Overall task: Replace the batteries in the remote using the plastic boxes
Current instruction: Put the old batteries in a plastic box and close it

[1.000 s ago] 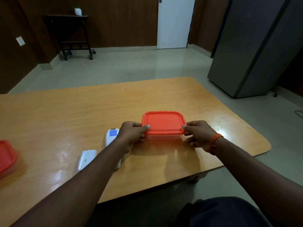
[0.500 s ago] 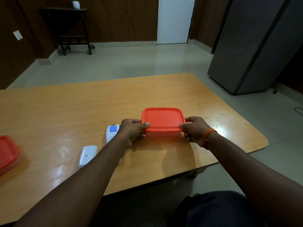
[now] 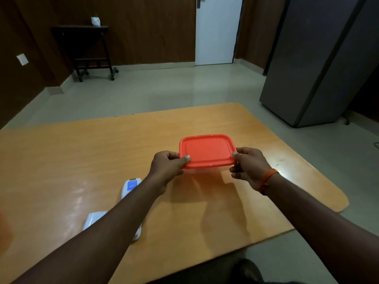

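Plastic box with its orange lid sits at the centre of the frame, raised off the wooden table; earlier it rested on the surface. The left hand grasps its left end and the right hand its right end, thumbs on the lid rim. Bare tabletop lies open beyond and left of it, while the table's rounded right edge is close by. The remote lies at lower left, partly hidden under the left forearm, with a white cover piece beside it.

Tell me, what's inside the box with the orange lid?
Can't tell. The orange lid covers the box, held by the left hand and right hand. Its clear wall shows nothing definite.
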